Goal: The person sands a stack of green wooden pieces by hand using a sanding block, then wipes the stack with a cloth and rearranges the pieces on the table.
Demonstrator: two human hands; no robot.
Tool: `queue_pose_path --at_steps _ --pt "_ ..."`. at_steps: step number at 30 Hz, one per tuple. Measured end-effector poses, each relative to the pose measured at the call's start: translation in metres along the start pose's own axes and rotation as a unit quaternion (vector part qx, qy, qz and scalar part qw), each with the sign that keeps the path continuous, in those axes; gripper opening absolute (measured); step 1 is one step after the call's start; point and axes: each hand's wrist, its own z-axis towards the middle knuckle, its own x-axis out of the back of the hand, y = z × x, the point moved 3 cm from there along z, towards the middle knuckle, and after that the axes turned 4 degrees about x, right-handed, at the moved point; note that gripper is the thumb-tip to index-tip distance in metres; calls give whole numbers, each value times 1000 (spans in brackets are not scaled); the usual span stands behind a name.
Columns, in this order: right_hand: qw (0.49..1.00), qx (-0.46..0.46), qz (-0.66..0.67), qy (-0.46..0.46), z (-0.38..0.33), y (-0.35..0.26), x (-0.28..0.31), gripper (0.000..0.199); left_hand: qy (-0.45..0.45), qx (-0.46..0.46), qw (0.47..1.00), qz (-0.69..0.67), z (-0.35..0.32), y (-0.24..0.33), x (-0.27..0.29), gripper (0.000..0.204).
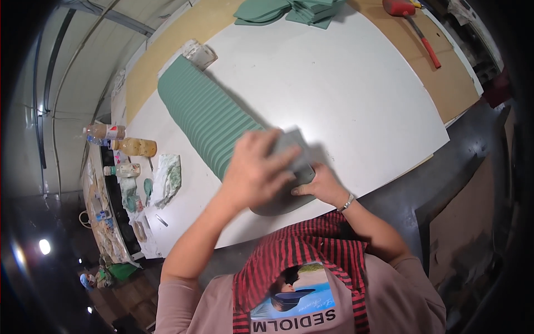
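Note:
A long row of green, thin, rounded pieces (206, 111), packed face to face, runs diagonally across the white table toward me. At its near end is a flat grey-green piece (301, 151), tilted and slightly blurred. My right hand (324, 186) grips the lower edge of this piece, with its thumb toward the row. My left hand (257, 167) is over the near end of the row, its fingers bent and apart against the grey-green piece. Motion smears the left fingers, so whether they grip the piece is unclear. The palms' undersides are hidden.
A white lump-like block (198, 54) stands at the row's far end. Several green pieces (289, 12) lie at the back. A red-handled mallet (414, 33) rests far right. On the left are bottles (134, 147) and a crumpled cloth (166, 179). The white table's edge (400, 173) runs along the right.

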Motion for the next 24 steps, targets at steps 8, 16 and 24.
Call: queue_pose_path --at_steps 8,16,24 --pt "998 35 -8 51 4 15 1 93 -22 -24 999 32 19 23 -6 45" --pt "999 -37 23 -24 1 -1 4 92 -28 1 999 19 15 -2 3 47" --pt "998 16 -50 28 1 -26 9 91 77 100 985 119 19 -79 38 43"
